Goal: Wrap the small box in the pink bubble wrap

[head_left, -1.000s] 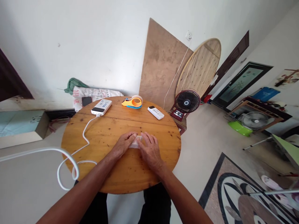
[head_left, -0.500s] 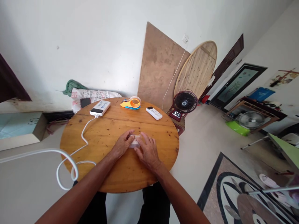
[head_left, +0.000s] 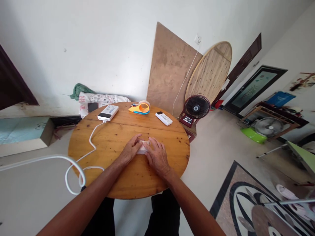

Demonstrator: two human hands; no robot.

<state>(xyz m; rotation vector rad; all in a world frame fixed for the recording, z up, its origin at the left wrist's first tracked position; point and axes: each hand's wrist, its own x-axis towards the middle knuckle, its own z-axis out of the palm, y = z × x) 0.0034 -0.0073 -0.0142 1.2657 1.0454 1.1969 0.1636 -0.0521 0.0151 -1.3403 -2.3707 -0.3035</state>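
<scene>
My left hand point(head_left: 130, 151) and my right hand point(head_left: 156, 154) rest side by side on the round wooden table point(head_left: 110, 170). Between their fingertips lies a small white flat object point(head_left: 143, 147), mostly hidden; I cannot make out what it is. Both hands press their curled fingers down on it from either side.
At the table's far side lie a white power bank point(head_left: 108, 112) with a white cable point(head_left: 91, 141) trailing off the left edge, an orange tape dispenser point(head_left: 140, 108) and a white remote point(head_left: 163, 118). A small fan point(head_left: 197, 107), boards and a sack stand beyond by the wall.
The hands stay on the small white object, fingers drawn slightly closer over it. The view has shifted a little.
</scene>
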